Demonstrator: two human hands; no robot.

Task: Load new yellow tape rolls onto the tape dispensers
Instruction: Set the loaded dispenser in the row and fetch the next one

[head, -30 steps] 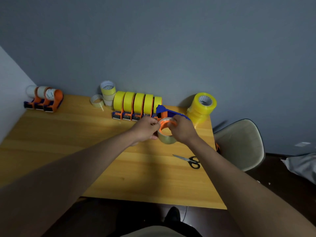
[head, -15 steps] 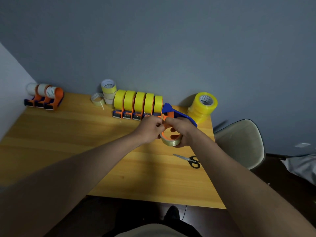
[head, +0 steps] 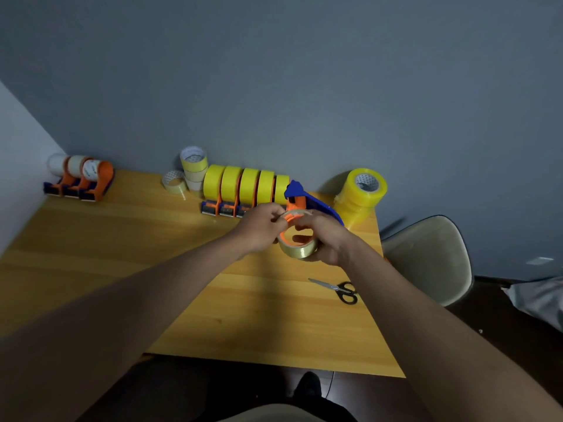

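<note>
Both hands meet above the middle of the wooden yellow-brown bench [head: 122,239]. The right hand [head: 327,240] holds a blue and orange plastic tape dispenser [head: 300,197]; its fingers are curled around a nearly used-up pale tape roll [head: 300,249] that sits on the orange wheel of this dispenser. The left hand [head: 262,226] touches the top edge of the same roll, and its thumb and fingers pinch there at the roll's rim. Whether they pinch the tape end or only the rim, I cannot tell.

Behind the hands, near the grey wall, stands a row of five bright yellow tape rolls [head: 246,187] already mounted on blue and orange dispensers, upright and side by side. To the right of this row, at the bench corner, stands a stack of new yellow transparent tape rolls [head: 362,193]. To the left of the row there is a small stack of pale rolls [head: 193,167], and one thin pale roll [head: 173,182] lies just beside it. In the far left corner three dispensers with white cores [head: 79,178] stand together.

A pair of black-handled scissors [head: 338,290] lies on the bench, near the right forearm. A beige chair [head: 426,257] stands to the right of the bench.
</note>
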